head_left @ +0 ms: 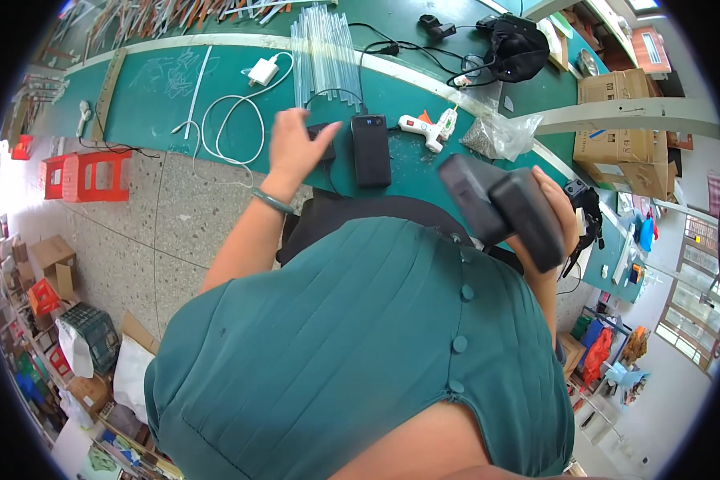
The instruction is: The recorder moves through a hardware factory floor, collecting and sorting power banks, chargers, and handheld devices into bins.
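Gripping two dark rectangular blocks [500, 210] in the closed right hand [556, 212] off the green table's [168, 88] edge, long axes slanting upper-left to lower-right. Left hand [296, 148], fingers spread, touching a small black piece [326, 132] beside the black box [371, 150].

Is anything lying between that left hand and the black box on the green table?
Nothing visible does. The left hand is already at the table's edge, its fingers over a small dark part right beside the black box, with only a thin black cable near them. The right hand holds two black boxes off to the side.
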Demonstrator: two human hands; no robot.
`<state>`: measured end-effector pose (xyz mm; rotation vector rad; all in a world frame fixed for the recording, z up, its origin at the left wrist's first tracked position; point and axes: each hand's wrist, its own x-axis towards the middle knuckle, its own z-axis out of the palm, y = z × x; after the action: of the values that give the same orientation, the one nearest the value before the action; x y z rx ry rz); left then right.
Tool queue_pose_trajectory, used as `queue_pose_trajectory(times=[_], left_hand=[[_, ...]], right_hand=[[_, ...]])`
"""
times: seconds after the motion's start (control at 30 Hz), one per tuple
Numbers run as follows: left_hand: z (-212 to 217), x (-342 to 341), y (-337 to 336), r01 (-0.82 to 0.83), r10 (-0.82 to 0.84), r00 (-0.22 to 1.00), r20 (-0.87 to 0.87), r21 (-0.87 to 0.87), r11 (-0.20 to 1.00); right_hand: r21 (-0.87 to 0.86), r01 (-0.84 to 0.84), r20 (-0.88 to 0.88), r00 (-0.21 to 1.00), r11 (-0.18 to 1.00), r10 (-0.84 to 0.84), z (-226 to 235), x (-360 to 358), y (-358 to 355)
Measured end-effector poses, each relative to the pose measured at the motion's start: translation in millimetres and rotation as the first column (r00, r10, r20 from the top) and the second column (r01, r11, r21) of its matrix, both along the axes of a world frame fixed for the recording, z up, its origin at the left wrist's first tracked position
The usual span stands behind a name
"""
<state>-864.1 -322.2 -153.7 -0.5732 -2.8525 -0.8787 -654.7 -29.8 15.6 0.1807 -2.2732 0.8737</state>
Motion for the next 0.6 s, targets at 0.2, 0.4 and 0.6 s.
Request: queue_pose_trajectory(times=[0.2,0.4,0.6], left_hand=[[109.8,45.2,74.2,-0.469,-0.865,-0.393,0.312,0.741,0.48],[130.7,58.2,90.0,-0.607,-0.937,-0.333,0.108,0.736,0.301],[118.8,49.1,98.2,-0.573,-0.982,-0.152,0.114,0.799,0.182]], right_hand=[[0.381,-0.183,0.006,0.981,0.906,0.196,29.0,-47.1,-19.8],[0.518,-0.196,0.078,0.98,0.833,0.182,37.4,-73.3,-0.1],[-0.2,-0.006,0.17,0.985,0.98,0.04,25.4,-64.4,3.3]])
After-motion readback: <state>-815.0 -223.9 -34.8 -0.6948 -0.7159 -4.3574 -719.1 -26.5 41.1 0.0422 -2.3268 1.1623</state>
